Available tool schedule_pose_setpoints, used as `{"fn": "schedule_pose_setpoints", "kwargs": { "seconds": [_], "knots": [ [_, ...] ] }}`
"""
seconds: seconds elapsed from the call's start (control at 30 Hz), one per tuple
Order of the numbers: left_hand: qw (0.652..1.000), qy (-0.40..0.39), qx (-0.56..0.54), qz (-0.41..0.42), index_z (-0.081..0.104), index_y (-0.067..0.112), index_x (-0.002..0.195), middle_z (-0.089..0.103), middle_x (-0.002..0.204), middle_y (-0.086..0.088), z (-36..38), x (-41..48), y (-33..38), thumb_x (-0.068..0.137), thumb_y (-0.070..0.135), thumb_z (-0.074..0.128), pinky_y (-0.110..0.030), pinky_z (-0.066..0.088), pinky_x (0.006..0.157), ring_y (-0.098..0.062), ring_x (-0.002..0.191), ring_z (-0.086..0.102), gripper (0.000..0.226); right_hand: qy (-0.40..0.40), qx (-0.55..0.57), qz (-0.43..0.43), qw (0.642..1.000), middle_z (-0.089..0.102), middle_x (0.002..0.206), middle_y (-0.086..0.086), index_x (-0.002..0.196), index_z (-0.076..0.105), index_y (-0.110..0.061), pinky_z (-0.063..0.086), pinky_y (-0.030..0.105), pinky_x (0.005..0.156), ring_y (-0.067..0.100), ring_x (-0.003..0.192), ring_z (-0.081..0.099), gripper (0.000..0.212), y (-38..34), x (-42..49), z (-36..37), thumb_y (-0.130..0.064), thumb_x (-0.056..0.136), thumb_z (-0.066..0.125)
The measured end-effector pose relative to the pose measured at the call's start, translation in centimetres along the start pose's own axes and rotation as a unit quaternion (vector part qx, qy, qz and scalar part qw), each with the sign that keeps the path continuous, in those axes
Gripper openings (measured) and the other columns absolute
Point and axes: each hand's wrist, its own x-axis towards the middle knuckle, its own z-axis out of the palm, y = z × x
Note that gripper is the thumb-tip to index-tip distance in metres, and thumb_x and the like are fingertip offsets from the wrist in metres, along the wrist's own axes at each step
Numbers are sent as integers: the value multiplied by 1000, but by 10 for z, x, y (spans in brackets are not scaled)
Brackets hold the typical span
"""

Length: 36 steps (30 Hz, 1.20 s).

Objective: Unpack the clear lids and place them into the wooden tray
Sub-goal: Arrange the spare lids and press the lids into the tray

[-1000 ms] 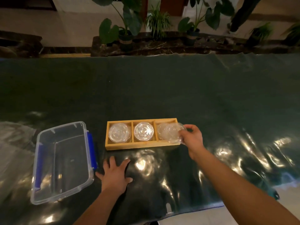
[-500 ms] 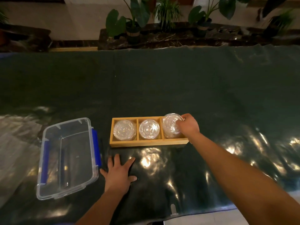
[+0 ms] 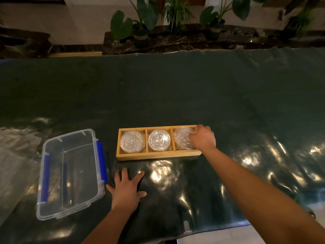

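Observation:
A wooden tray [image 3: 158,156] with three compartments lies on the dark table cover. Clear round lids fill the left compartment [image 3: 132,142] and the middle compartment [image 3: 159,140]. In the right compartment sits a third stack of clear lids [image 3: 182,140], and my right hand [image 3: 203,137] rests on its right side with fingers curled over it. My left hand [image 3: 127,188] lies flat on the table in front of the tray, fingers spread, holding nothing.
An empty clear plastic box [image 3: 70,173] with blue clips stands left of the tray. Crumpled clear plastic [image 3: 15,155] lies at the far left. Potted plants [image 3: 140,23] line a ledge beyond the table. The table's near edge [image 3: 211,233] runs below my arms.
My right hand carried the clear lids from the tray's front right corner down into the right compartment. My left hand stayed flat on the table.

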Motion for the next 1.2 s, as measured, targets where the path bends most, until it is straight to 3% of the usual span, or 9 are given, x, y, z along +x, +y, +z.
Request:
{"fn": "schedule_pose_setpoints", "kwargs": {
  "seconds": [0.07, 0.17, 0.27, 0.5, 0.7, 0.9, 1.07, 1.2],
  "knots": [
    [1000, 0, -2, -1, 23, 54, 154, 5, 167, -8, 0, 0, 0, 88, 53, 69, -77, 11, 116, -38, 155, -7, 81, -15, 14, -38, 999, 44, 143, 7, 142, 47, -26, 47, 43, 90, 32, 130, 41, 61, 0, -1, -2, -37, 83, 58],
    [1000, 3, -2, -2, 24, 54, 154, 6, 167, -8, 2, 1, 0, 87, 53, 70, -77, 12, 116, -38, 155, -6, 81, -126, -42, -138, 981, 15, 164, -5, 150, 25, -50, 37, 51, 109, 34, 147, 14, 90, -3, -3, -7, -59, 71, 67],
    [1000, 4, -4, -4, 24, 55, 153, 6, 166, -8, 3, 3, -2, 87, 53, 71, -77, 12, 116, -38, 155, -6, 81, -173, -149, -184, 956, 0, 167, -11, 151, 11, -56, 35, 54, 113, 37, 149, 7, 104, -5, 1, -8, -64, 67, 72],
    [1000, 8, -6, -10, 26, 55, 152, 8, 166, -7, 6, 7, -3, 85, 51, 73, -77, 12, 115, -38, 154, -5, 82, -111, -245, -261, 927, 30, 160, -10, 153, 22, -42, 49, 45, 97, 28, 138, 30, 97, -4, 4, -12, -61, 73, 72],
    [1000, 10, -9, -8, 27, 55, 152, 8, 166, -7, 7, 7, -4, 84, 52, 74, -77, 12, 115, -38, 154, -5, 82, -111, -236, -273, 926, 29, 160, -4, 155, 21, -39, 44, 47, 103, 29, 140, 31, 98, -19, 0, -12, -65, 74, 69],
    [1000, 8, -7, -7, 25, 56, 152, 6, 166, -6, 7, 8, -4, 85, 52, 73, -77, 12, 115, -38, 154, -6, 82, -100, -245, -261, 928, 40, 139, 3, 142, 43, -35, 49, 43, 97, 27, 127, 37, 78, -19, -2, -9, -57, 72, 70],
    [1000, 9, -6, -7, 25, 55, 152, 6, 166, -6, 8, 7, -5, 85, 51, 73, -76, 12, 115, -38, 154, -6, 82, -103, -244, -254, 930, 38, 142, 4, 142, 43, -37, 45, 46, 101, 28, 130, 38, 80, -19, -4, -10, -62, 70, 69],
    [1000, 14, -9, -9, 27, 55, 151, 8, 165, -6, 10, 8, -5, 84, 52, 74, -77, 12, 115, -38, 154, -5, 82, -108, -225, -241, 938, 35, 149, 5, 152, 24, -39, 36, 52, 108, 32, 136, 35, 96, -17, -4, -8, -68, 70, 67]
  ]
}}
